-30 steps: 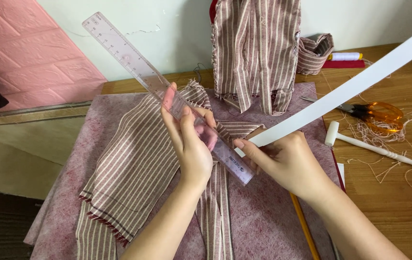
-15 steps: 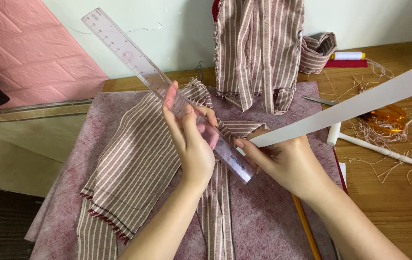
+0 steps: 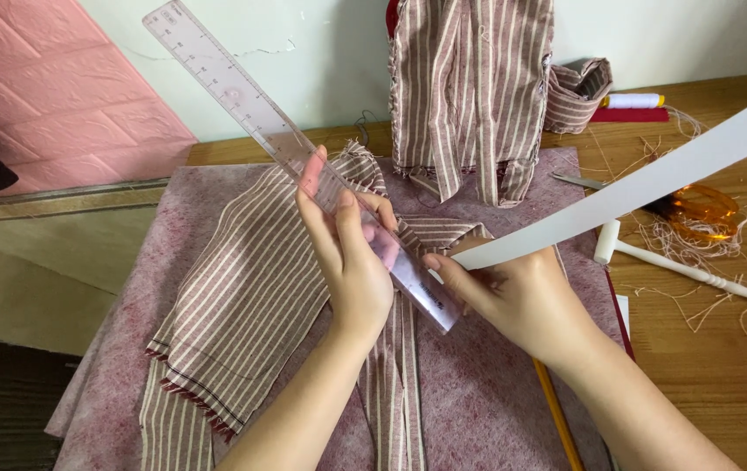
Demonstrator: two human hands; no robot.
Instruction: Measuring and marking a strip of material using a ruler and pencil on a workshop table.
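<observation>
Ruler (image 3: 286,148), clear plastic, is gripped near its lower end by the left hand (image 3: 352,262), fingers curled round it, and is held tilted with its far end raised toward the upper left, above the striped cloth (image 3: 251,288). White strip (image 3: 644,187) is pinched at its near end by the right hand (image 3: 522,292), thumb and fingers closed on it; the strip's end is met by the ruler's lower end between the two hands, and the rest is stretched up to the right over the table (image 3: 723,366). Striped cloth is spread on a mottled pink mat (image 3: 478,401). A yellow pencil (image 3: 557,414) is seen just below the right wrist. A white mallet (image 3: 679,266) and orange scissors (image 3: 696,205) are lying right of the strip among loose threads. More striped fabric (image 3: 469,87) is hung against the wall at the back, with a thread spool (image 3: 631,100) beside it.
</observation>
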